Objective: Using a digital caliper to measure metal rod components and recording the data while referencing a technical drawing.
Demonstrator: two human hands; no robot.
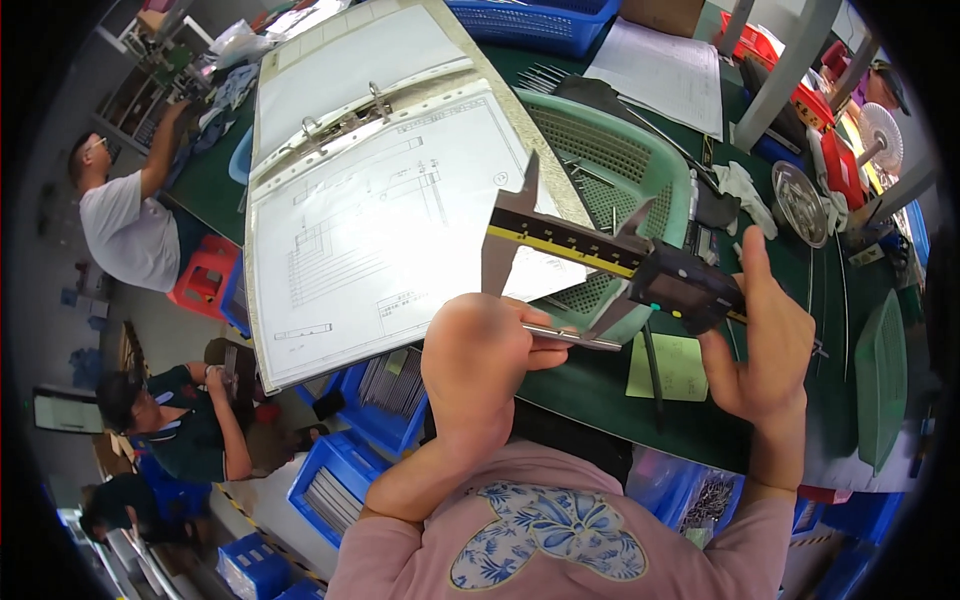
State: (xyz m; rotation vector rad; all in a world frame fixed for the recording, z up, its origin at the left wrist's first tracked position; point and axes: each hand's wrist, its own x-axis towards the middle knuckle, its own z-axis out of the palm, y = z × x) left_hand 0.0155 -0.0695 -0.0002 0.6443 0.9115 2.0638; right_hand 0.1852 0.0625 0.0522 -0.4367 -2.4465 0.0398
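My left hand (475,365) is closed around a thin metal rod (590,340), whose end sticks out to the right past the fingers. My right hand (765,340) grips a black digital caliper (680,285) near its display, the fingers pointing upward. The caliper is spread wide, its beam slanting across in front of the binder. One long jaw reaches down behind my left hand; the other comes down by the rod's free end. Whether both jaws touch the rod, I cannot tell.
An open ring binder (340,230) with a drawing lies left. A green basket (660,170) with rods stands behind the caliper. A yellow note (685,375) and dark pen (653,370) lie on the green table. Blue bins (335,480) stand below; several people work at left.
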